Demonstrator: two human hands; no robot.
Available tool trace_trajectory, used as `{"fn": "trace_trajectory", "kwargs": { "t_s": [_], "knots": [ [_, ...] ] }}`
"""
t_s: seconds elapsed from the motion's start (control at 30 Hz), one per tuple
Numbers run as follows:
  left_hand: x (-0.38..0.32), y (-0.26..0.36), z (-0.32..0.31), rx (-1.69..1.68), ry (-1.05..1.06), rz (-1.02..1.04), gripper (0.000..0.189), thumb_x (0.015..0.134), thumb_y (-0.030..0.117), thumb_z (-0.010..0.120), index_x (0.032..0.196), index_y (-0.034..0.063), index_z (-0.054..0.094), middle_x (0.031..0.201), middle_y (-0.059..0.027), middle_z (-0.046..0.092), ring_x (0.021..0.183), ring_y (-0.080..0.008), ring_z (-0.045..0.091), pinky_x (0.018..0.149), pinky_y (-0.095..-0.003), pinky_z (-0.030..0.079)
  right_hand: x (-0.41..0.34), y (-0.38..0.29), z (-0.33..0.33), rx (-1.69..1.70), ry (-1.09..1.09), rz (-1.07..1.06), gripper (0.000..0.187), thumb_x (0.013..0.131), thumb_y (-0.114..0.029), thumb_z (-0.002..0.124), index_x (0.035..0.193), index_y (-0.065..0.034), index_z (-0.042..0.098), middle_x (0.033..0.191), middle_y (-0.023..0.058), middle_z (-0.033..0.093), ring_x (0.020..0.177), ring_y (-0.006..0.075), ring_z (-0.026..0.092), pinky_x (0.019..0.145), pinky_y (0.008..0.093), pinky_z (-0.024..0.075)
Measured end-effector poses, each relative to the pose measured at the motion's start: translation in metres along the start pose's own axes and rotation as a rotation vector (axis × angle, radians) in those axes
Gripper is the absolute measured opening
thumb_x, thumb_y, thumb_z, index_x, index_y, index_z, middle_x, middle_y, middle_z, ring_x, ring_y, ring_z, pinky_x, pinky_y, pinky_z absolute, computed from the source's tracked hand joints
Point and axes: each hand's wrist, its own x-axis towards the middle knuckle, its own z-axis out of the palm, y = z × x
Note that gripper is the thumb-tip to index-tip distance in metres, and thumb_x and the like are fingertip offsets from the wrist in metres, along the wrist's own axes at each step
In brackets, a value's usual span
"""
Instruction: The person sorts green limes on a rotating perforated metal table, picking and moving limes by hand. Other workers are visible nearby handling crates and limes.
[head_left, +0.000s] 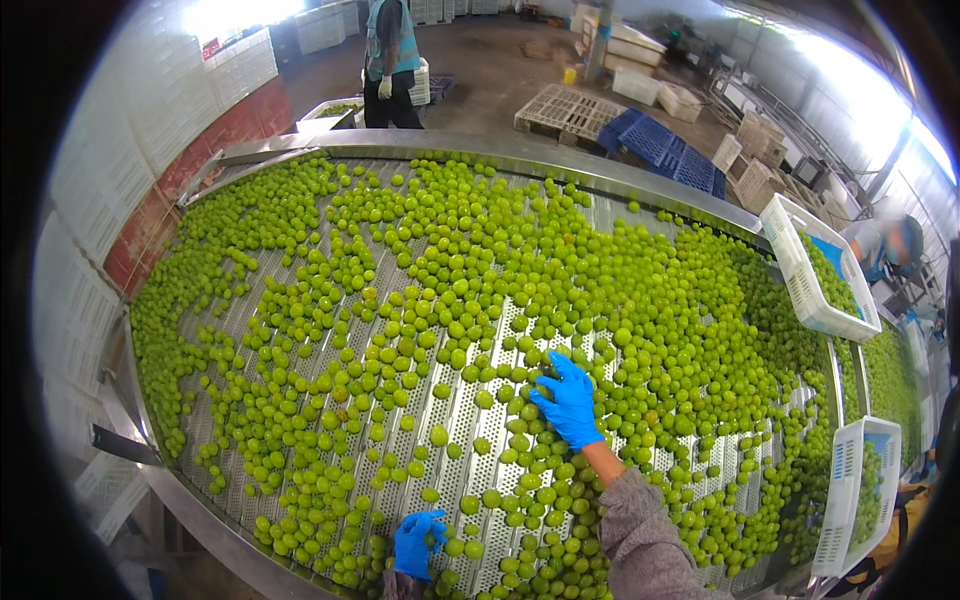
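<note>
Many round green fruits (450, 262) lie spread over a perforated metal conveyor bed (450, 416). My right hand (568, 401), in a blue glove, rests among the fruits near the middle, its fingers spread and touching some of them. At the near edge, my left hand (418, 544), also blue-gloved, is low over the bed beside a few fruits. Its fingers are curled, and whether it holds a fruit cannot be made out. A few fruits among the green ones show brownish patches.
A metal rail (525, 150) borders the bed. White crates with fruits stand at the right, one farther (862, 319) and one nearer (832, 502). Beyond the rail stand a person in a vest (394, 52) and pallets (570, 109). Another person (892, 232) is at far right.
</note>
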Motion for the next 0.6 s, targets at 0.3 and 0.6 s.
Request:
{"fn": "trace_trajectory", "kwargs": {
  "t_s": [0.3,0.6],
  "knots": [
    [0.018,0.013,0.009,-0.057,0.129,-0.216,0.039,0.098,0.030,0.052,0.101,-0.0051,0.069,0.087,-0.0176,0.072,0.050,-0.0188,0.060,0.044,-0.0284,0.048,0.181,0.119,0.017,0.315,0.318,0.278,0.027,0.085,-0.031,0.063,0.096,-0.0077,0.072,0.095,0.0173,0.069,0.087,0.0350,0.065,0.079,0.0431,0.0505],
    [0.012,0.029,0.019,0.079,0.192,-0.344,0.041,0.099,0.029,0.045,0.101,-0.0057,0.067,0.099,-0.0147,0.072,0.062,-0.0167,0.062,0.044,-0.0262,0.044,0.247,0.168,0.058,-0.178,0.049,0.110,0.048,0.089,-0.023,0.067,0.135,-0.0133,0.057,0.117,0.0197,0.065,0.105,0.0393,0.061,0.089,0.0473,0.0499]
  ]
}}
